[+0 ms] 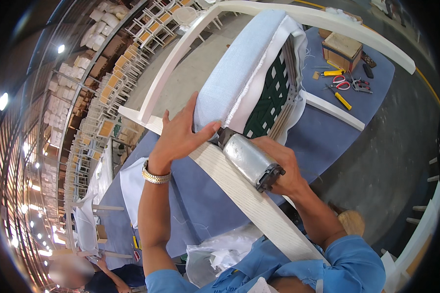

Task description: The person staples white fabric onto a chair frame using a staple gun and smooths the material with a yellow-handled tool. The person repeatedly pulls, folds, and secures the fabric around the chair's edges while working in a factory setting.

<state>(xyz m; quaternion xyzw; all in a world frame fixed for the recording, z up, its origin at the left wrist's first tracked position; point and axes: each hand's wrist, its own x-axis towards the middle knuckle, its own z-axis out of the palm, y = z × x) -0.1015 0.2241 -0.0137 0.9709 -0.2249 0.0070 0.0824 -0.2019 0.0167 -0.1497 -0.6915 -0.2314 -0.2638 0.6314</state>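
Observation:
A pale wooden chair frame point(252, 195) lies tilted across a blue-covered table. Its seat cushion point(247, 58) is wrapped in light blue fabric, with white cloth edges and dark green webbing point(269, 95) showing on the underside. My right hand point(283, 163) is wrapped round a silver pneumatic staple gun point(249, 158). The gun's nose meets the cushion's near corner, beside the wooden rail. On that same corner my left hand point(183, 129) lies with fingers spread, its thumb close to the gun's nose. A metal watch sits on the left wrist.
The blue table point(322, 139) bears yellow-handled tools point(343, 101), red-handled scissors point(343, 85), pliers point(362, 86) and a box point(342, 51) at the right. Clear plastic wrap point(215, 251) lies near my body. Another person point(112, 278) is at the lower left. Stacked chairs point(107, 97) stand beyond.

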